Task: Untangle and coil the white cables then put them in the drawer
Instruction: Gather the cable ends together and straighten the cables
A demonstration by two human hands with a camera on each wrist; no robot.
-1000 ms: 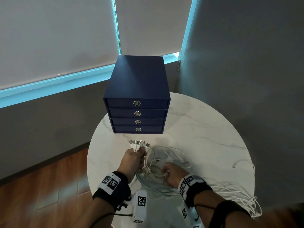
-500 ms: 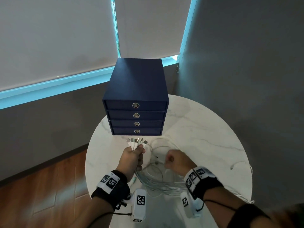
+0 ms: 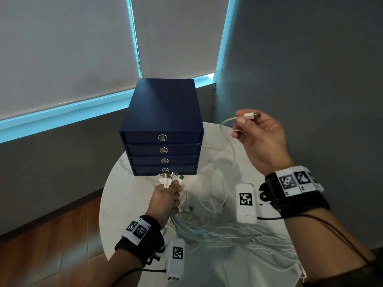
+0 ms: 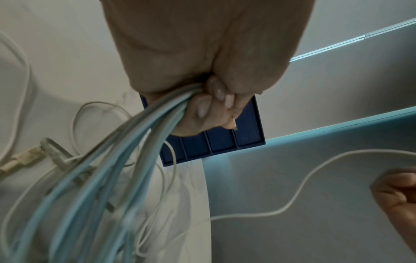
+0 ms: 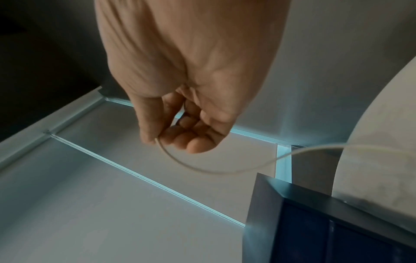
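My left hand (image 3: 166, 198) grips a bundle of white cables (image 4: 126, 151) in its fist, with several plugs (image 3: 170, 179) fanning out above the knuckles, just in front of the lowest drawer. The loose cable lengths (image 3: 228, 230) trail right across the table. My right hand (image 3: 259, 139) is raised to the right of the blue drawer unit (image 3: 163, 125) and pinches one white cable (image 5: 202, 169) near its USB plug (image 3: 251, 115). That cable hangs in a curve down to the pile. All four drawers look shut.
The round white marble table (image 3: 132, 179) carries the drawer unit at its back. Cables spill toward the table's right front edge (image 3: 290, 266). A grey wall stands close on the right, window blinds (image 3: 62, 48) behind, wooden floor (image 3: 51, 245) to the left.
My right hand has lifted from the cable pile up and to the right, drawing one cable end out with it. The left hand has kept its grip on the bundle.
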